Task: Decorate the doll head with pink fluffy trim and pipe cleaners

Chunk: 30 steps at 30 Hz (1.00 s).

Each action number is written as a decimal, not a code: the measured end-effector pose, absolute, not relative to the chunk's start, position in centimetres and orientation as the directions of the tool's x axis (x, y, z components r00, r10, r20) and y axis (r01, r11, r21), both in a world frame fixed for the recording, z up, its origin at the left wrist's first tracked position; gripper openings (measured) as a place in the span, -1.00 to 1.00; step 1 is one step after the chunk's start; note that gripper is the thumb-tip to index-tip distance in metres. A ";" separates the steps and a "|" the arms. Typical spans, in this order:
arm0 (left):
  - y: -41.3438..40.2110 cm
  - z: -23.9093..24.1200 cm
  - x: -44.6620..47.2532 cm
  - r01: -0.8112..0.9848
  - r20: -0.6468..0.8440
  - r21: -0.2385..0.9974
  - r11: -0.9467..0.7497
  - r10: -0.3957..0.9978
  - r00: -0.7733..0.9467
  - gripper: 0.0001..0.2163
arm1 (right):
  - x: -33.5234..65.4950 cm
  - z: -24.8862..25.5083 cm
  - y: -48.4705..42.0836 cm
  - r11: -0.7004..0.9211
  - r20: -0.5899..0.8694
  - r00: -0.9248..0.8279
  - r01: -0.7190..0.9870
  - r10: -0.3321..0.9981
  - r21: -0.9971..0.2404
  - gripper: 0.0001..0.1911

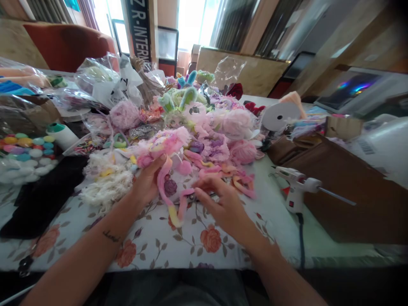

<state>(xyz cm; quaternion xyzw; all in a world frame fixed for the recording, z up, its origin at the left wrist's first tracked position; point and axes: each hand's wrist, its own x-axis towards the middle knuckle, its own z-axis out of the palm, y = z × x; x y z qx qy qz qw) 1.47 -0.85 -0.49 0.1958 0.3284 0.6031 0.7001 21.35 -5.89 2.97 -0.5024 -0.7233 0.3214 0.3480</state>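
Observation:
Thick fuzzy yarn (163,182) in pink and yellow hangs in a loop between my hands. The thumb of my left hand (149,182) presses against a fluffy pink piece (168,142), where one end of the loop comes down; its other fingers are mostly hidden. My right hand (223,199) has its fingers bent together around the loop's other end, and more of the yarn trails off to the right behind it. Between the hands are a pink pompom (185,167) and a purple rosette (170,187). Cream shaggy yarn (106,187) lies left of my left hand.
A white glue gun (295,187) with its cord stands at right, beside a brown box (347,191). Yarn balls (237,123), a white spool (279,115) and plastic bags (98,76) pile up behind. Black fabric (41,195) and colourful pompoms (28,148) lie at left on the floral tablecloth (153,250).

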 end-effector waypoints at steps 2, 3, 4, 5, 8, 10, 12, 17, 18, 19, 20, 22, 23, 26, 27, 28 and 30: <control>-0.9 -0.4 1.5 -0.729 -0.193 0.662 0.176 0.979 0.061 -0.74 | 18.6 2.8 -5.1 0.285 0.169 -0.288 0.428 0.943 -0.858 -0.83; -0.9 -0.4 1.4 -0.729 -0.175 0.666 0.158 0.983 0.053 -0.75 | 17.5 2.5 -4.8 0.276 0.173 -0.278 0.389 0.945 -0.879 -0.81; -0.9 -0.4 1.4 -0.725 -0.158 0.675 0.138 0.987 0.041 -0.76 | 16.6 2.2 -4.6 0.269 0.184 -0.260 0.342 0.948 -0.900 -0.79; -0.9 -0.4 1.4 -0.716 -0.143 0.688 0.121 0.989 0.029 -0.76 | 15.8 1.8 -4.3 0.258 0.194 -0.233 0.288 0.953 -0.922 -0.75; -0.8 -0.6 1.4 -0.670 -0.120 0.734 0.114 0.992 0.038 -0.74 | 14.0 0.7 -3.8 0.177 0.162 -0.145 0.100 0.976 -0.979 -0.63; -0.9 -0.8 1.5 -0.624 -0.081 0.771 0.127 0.992 0.102 -0.70 | 13.2 0.3 -3.6 0.109 0.112 -0.112 -0.030 0.987 -0.994 -0.57; -1.0 -0.8 1.5 -0.576 -0.021 0.807 0.129 0.981 0.191 -0.63 | 12.8 0.1 -3.5 0.050 0.067 -0.106 -0.151 0.992 -0.987 -0.53; -1.0 -0.7 1.6 -0.528 -0.020 0.838 0.135 0.976 0.217 -0.68 | 13.4 0.2 -3.6 -0.039 -0.005 -0.129 -0.265 0.992 -0.963 -0.52; -1.0 -0.7 1.6 -0.529 -0.040 0.837 0.138 0.981 0.192 -0.71 | 13.7 0.3 -3.6 -0.031 -0.001 -0.123 -0.239 0.992 -0.970 -0.54; -1.0 -0.7 1.7 -0.535 -0.060 0.833 0.138 0.985 0.162 -0.74 | 14.0 0.4 -3.6 -0.006 0.015 -0.111 -0.185 0.994 -0.983 -0.57; -1.0 -0.7 1.8 -0.548 -0.078 0.826 0.135 0.989 0.127 -0.76 | 14.4 0.4 -3.6 0.044 0.053 -0.090 -0.101 0.995 -0.994 -0.62; -0.9 -0.7 2.0 -0.578 -0.106 0.808 0.113 0.993 0.047 -0.79 | 15.2 0.5 -3.5 0.198 0.194 -0.042 0.137 0.980 -0.970 -0.72; -0.9 -0.7 2.0 -0.590 -0.118 0.800 0.106 0.993 0.018 -0.80 | 15.6 0.5 -3.4 0.278 0.280 -0.030 0.258 0.959 -0.925 -0.77; -0.9 -0.7 2.3 -0.604 -0.134 0.789 0.107 0.991 0.001 -0.82 | 16.4 0.3 -3.2 0.447 0.498 -0.034 0.498 0.866 -0.743 -0.79; -0.9 -0.8 2.3 -0.601 -0.128 0.792 0.110 0.992 0.013 -0.82 | 16.5 0.2 -3.2 0.479 0.548 -0.040 0.540 0.835 -0.692 -0.78; -1.0 -0.8 2.4 -0.594 -0.120 0.796 0.114 0.992 0.030 -0.82 | 16.6 0.1 -3.2 0.504 0.590 -0.044 0.573 0.806 -0.646 -0.78; -1.1 -0.9 2.4 -0.579 -0.105 0.806 0.122 0.992 0.062 -0.82 | 16.8 -0.1 -3.2 0.538 0.655 -0.049 0.617 0.754 -0.574 -0.79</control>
